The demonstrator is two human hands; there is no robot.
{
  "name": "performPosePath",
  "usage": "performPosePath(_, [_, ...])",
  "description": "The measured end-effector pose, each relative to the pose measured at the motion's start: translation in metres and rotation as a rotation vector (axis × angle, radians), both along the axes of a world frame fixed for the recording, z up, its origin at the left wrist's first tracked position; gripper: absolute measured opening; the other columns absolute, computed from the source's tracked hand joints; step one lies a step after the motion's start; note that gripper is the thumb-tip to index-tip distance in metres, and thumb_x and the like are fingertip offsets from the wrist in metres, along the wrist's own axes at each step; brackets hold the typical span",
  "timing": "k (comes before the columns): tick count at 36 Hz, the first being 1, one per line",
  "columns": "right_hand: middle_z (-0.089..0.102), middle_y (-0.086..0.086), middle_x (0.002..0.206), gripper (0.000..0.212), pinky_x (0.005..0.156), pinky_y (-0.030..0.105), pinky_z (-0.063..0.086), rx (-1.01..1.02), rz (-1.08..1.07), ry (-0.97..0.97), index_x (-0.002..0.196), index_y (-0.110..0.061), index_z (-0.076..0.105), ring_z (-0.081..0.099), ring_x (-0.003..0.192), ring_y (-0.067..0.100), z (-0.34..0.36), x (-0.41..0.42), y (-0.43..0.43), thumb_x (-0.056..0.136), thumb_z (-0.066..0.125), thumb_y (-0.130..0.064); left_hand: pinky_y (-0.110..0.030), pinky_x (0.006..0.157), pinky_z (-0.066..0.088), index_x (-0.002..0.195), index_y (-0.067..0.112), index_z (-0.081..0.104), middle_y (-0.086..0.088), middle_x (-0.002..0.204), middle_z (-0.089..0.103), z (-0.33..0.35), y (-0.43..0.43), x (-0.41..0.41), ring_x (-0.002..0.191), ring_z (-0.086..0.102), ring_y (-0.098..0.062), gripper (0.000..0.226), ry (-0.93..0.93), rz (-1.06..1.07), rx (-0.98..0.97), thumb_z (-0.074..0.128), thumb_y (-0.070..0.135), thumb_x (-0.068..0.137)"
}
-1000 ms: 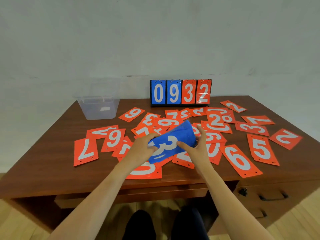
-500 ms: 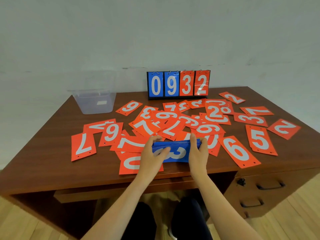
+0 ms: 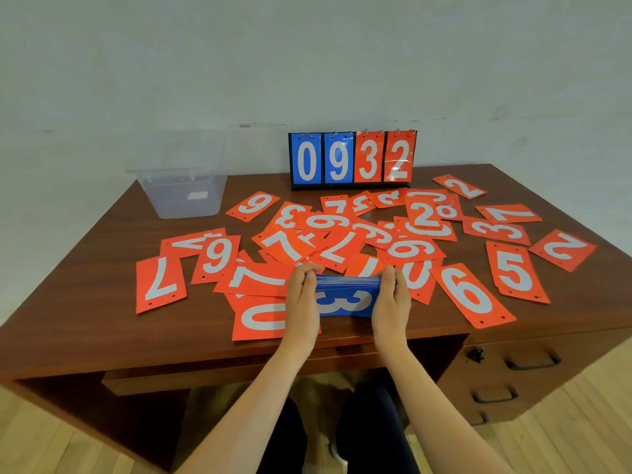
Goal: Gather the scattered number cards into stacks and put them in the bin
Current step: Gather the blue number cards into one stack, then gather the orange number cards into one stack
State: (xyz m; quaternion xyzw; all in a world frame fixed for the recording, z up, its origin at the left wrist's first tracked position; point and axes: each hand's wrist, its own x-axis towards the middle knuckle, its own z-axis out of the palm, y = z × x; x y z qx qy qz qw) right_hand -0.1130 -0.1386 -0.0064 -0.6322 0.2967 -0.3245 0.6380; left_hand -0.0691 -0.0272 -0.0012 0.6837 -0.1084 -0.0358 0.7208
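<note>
Both forearms point(image 3: 253, 398) are bare, and the legs wear dark trousers point(image 3: 372, 436).

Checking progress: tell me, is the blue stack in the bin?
No, the left hand and right hand hold the blue stack over the desk, apart from the bin.

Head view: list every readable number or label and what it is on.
"0932": scoreboard, two blue flaps, two orange.
"3": blue stack, front card.
"6": orange card right of it.
"5": orange card farther right.
"7": leftmost orange card.
Bin label: too blurred to read.
Other orange cards: single digits, many overlapped.
</note>
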Motion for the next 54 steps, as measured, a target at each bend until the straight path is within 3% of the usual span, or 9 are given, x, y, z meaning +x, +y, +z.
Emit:
performPosePath(5, [0.063,-0.003,0.083,0.039,0.057,0.012,0.045,0.083,0.005,-0.007,0.095,-0.012,0.052,0.065,0.076,0.008,-0.002,0.002,-0.001,0.095,0.040,-0.049,-0.013,0.062,0.054,0.110,0.028,0.036,0.000,0.114,0.053,0.005,0.002,-0.002,0.099,0.062,-0.013,0.029,0.138,-0.111,-0.006,0.056,0.034,0.090])
performPosePath(9, [0.062,-0.004,0.086,0.030,0.063,0.016,0.048,0.120,0.012,-0.045,0.092,-0.020,0.053,0.064,0.082,0.009,-0.002,0.001,0.002,0.096,0.038,-0.046,-0.031,0.083,0.057,0.124,0.029,0.025,-0.003,0.132,0.037,-0.008,0.002,0.002,0.120,0.050,-0.021,0.066,0.152,-0.130,0.134,0.073,0.027,0.079])
performPosePath(15, [0.062,-0.003,0.099,0.041,0.065,0.015,0.051,0.077,0.057,-0.040,0.113,-0.015,0.049,0.064,0.092,0.010,-0.005,-0.005,0.002,0.092,0.042,-0.050,-0.017,0.081,0.051,0.114,0.030,0.022,-0.005,0.133,0.035,-0.013,0.007,0.005,0.128,0.041,-0.017,0.049,0.008,-0.127,0.332,0.058,0.006,0.090])
performPosePath(24, [0.062,-0.002,0.088,0.029,0.064,0.018,0.052,-0.050,0.079,-0.040,0.101,-0.020,0.043,0.066,0.081,0.011,-0.005,-0.004,0.002,0.091,0.049,-0.046,-0.007,0.065,0.050,0.121,0.020,0.027,-0.005,0.127,0.044,-0.010,0.010,-0.001,0.118,0.050,-0.014,0.040,-0.126,-0.043,0.397,0.054,0.011,0.093])
performPosePath(32, [0.060,-0.008,0.086,0.016,0.059,0.013,0.051,-0.195,0.269,-0.169,0.095,-0.024,0.049,0.063,0.076,0.003,0.065,0.018,-0.009,0.094,0.049,-0.040,-0.016,0.064,0.051,0.115,0.020,0.023,0.000,0.103,0.051,0.045,0.015,0.027,0.087,0.059,-0.011,0.039,-0.151,-0.043,0.181,0.054,0.012,0.094])
performPosePath(39, [0.059,0.005,0.116,0.048,0.079,0.030,0.057,0.007,0.439,-0.176,0.124,-0.014,0.046,0.064,0.102,0.019,0.095,0.071,-0.016,0.083,0.071,-0.020,-0.043,0.094,0.050,0.122,0.012,0.026,-0.007,0.126,0.051,0.066,0.015,0.075,0.112,0.056,-0.023,0.054,0.124,0.030,-0.103,0.066,0.013,0.086])
performPosePath(45, [0.060,0.006,0.116,0.040,0.079,0.037,0.056,0.184,0.503,-0.173,0.126,-0.012,0.039,0.063,0.103,0.024,0.087,0.130,0.021,0.091,0.052,0.003,-0.050,0.093,0.051,0.130,0.009,0.035,-0.013,0.127,0.056,0.059,0.007,0.127,0.110,0.060,-0.028,0.081,0.312,0.016,-0.238,0.078,0.026,0.064])
performPosePath(48, [0.057,0.007,0.126,0.043,0.090,0.046,0.053,0.188,0.475,-0.122,0.130,-0.013,0.037,0.059,0.112,0.026,0.085,0.162,0.022,0.092,0.048,0.004,-0.045,0.084,0.055,0.130,0.009,0.042,-0.011,0.124,0.060,0.057,0.014,0.153,0.106,0.063,-0.026,0.064,0.317,-0.025,-0.153,0.074,0.023,0.076])
performPosePath(54, [0.052,0.007,0.132,0.055,0.090,0.039,0.049,0.077,0.440,0.022,0.142,-0.014,0.033,0.053,0.119,0.026,0.082,0.227,-0.009,0.092,0.045,0.007,-0.038,0.078,0.042,0.107,0.008,0.062,-0.008,0.093,0.059,0.061,0.038,0.217,0.080,0.055,-0.021,0.027,0.045,-0.163,0.478,0.055,0.025,0.086])
